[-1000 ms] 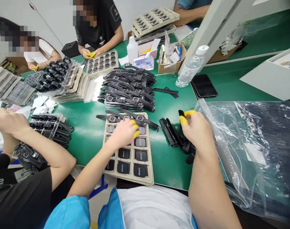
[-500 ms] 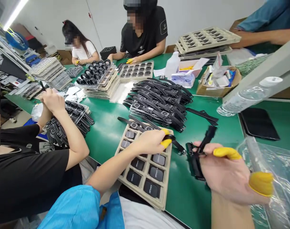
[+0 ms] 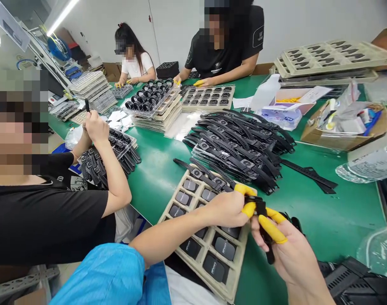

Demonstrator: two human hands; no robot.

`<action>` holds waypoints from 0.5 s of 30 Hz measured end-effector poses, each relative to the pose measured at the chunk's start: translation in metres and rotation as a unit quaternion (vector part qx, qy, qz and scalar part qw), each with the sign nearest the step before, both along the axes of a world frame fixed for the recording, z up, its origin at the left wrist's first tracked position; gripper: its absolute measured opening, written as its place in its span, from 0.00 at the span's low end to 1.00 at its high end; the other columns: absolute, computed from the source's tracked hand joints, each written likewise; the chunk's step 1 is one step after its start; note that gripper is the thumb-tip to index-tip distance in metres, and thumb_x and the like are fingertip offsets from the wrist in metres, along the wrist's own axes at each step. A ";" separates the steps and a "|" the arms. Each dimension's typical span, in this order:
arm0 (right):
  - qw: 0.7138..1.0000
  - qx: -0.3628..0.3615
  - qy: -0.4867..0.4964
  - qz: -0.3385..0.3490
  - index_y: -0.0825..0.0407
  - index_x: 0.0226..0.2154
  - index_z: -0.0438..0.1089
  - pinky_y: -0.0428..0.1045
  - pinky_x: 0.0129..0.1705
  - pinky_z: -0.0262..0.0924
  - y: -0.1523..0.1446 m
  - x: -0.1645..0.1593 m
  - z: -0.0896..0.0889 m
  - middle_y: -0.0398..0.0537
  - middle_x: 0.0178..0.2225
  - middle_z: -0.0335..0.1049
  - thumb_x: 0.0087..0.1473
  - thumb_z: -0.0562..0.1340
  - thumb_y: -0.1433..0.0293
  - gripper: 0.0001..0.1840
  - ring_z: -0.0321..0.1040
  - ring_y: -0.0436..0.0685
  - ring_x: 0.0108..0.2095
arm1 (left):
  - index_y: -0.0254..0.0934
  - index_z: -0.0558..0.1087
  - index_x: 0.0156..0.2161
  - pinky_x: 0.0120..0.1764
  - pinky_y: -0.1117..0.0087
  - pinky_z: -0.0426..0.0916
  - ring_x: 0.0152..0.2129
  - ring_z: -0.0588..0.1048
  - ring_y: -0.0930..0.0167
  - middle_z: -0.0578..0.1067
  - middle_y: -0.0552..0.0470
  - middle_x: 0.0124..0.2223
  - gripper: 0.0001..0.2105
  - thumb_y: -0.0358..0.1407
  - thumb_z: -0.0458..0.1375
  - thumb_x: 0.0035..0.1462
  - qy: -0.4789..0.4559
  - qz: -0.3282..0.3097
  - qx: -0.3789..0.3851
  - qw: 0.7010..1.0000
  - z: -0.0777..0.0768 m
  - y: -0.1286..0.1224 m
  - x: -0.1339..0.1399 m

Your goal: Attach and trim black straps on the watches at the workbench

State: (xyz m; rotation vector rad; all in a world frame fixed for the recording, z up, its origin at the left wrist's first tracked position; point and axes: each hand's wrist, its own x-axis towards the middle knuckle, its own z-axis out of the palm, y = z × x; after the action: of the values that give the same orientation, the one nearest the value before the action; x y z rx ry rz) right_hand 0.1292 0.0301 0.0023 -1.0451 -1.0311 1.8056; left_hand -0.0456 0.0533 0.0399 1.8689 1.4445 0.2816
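My left hand (image 3: 228,208), in yellow finger cots and coming from a blue sleeve, pinches a black smartwatch (image 3: 253,198) at its edge. My right hand (image 3: 287,241), also with yellow finger cots, grips a black watch strap (image 3: 269,255) brought up against the watch. The fingers cover the point where the two meet, so I cannot tell whether they are joined. Under my left forearm lies a beige tray (image 3: 209,258) with square watch bodies in its pockets. Watches with straps (image 3: 218,181) lie across the tray's far end.
Beyond the tray rises a pile of strapped watches (image 3: 244,144), with loose straps (image 3: 310,174) to its right. More black straps (image 3: 355,281) lie at lower right. A plastic bottle (image 3: 371,163) and cardboard box (image 3: 346,135) stand right. A co-worker's arm (image 3: 117,178) is at left.
My right hand has moved left with the strap and now meets my left hand at the smartwatch. The view has turned, shifting the table's contents to the right in the picture.
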 end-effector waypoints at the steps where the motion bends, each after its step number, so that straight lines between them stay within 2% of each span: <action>1: 1.000 0.003 0.003 -0.005 0.48 0.37 0.71 0.45 0.19 0.56 0.000 0.001 0.000 0.42 0.25 0.65 0.53 0.74 0.50 0.22 0.58 0.50 0.19 | 0.34 0.66 0.55 0.48 0.58 0.77 0.42 0.81 0.61 0.79 0.40 0.48 0.15 0.37 0.50 0.68 -0.014 0.001 0.003 1.000 -0.001 0.000 0.000; 3: 1.000 0.010 0.007 -0.014 0.48 0.33 0.69 0.46 0.20 0.58 0.001 0.002 -0.001 0.41 0.23 0.63 0.55 0.73 0.50 0.21 0.59 0.51 0.20 | 0.35 0.61 0.62 0.53 0.58 0.76 0.46 0.81 0.62 0.77 0.40 0.54 0.18 0.36 0.49 0.69 -0.049 -0.003 0.009 0.999 -0.003 0.000 0.000; 5: 0.999 0.018 0.014 -0.023 0.47 0.33 0.69 0.46 0.22 0.60 0.001 0.003 -0.004 0.41 0.22 0.61 0.57 0.72 0.50 0.20 0.59 0.52 0.21 | 0.36 0.60 0.64 0.59 0.57 0.73 0.52 0.79 0.63 0.75 0.39 0.59 0.20 0.36 0.49 0.70 -0.077 -0.011 0.023 0.997 -0.005 0.000 -0.002; 9: 1.000 0.022 0.021 -0.004 0.46 0.39 0.73 0.49 0.27 0.64 -0.003 0.003 -0.007 0.45 0.27 0.68 0.58 0.71 0.50 0.18 0.63 0.55 0.25 | 0.33 0.63 0.64 0.65 0.60 0.68 0.63 0.71 0.63 0.70 0.37 0.65 0.20 0.32 0.48 0.70 -0.109 -0.029 0.073 0.991 -0.007 0.000 -0.009; 11: 1.000 0.008 0.022 0.013 0.46 0.36 0.72 0.49 0.26 0.63 -0.007 0.001 -0.004 0.45 0.27 0.68 0.61 0.69 0.51 0.17 0.61 0.55 0.25 | 0.31 0.65 0.65 0.67 0.60 0.66 0.65 0.69 0.63 0.70 0.37 0.66 0.22 0.28 0.48 0.67 -0.108 -0.068 0.091 0.988 -0.008 0.001 -0.011; 15: 0.999 -0.025 0.026 0.039 0.49 0.28 0.67 0.46 0.23 0.57 -0.015 -0.003 0.006 0.42 0.21 0.61 0.63 0.66 0.50 0.22 0.55 0.52 0.21 | 0.31 0.66 0.66 0.68 0.61 0.65 0.66 0.68 0.64 0.71 0.42 0.66 0.28 0.22 0.48 0.62 -0.068 -0.130 0.102 0.984 -0.011 0.001 -0.012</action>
State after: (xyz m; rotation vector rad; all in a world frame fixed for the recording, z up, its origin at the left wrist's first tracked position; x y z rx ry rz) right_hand 0.1260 0.0151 0.0078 -0.9956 -1.0126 1.9198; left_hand -0.0578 0.0545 0.0286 2.1326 1.0998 0.4316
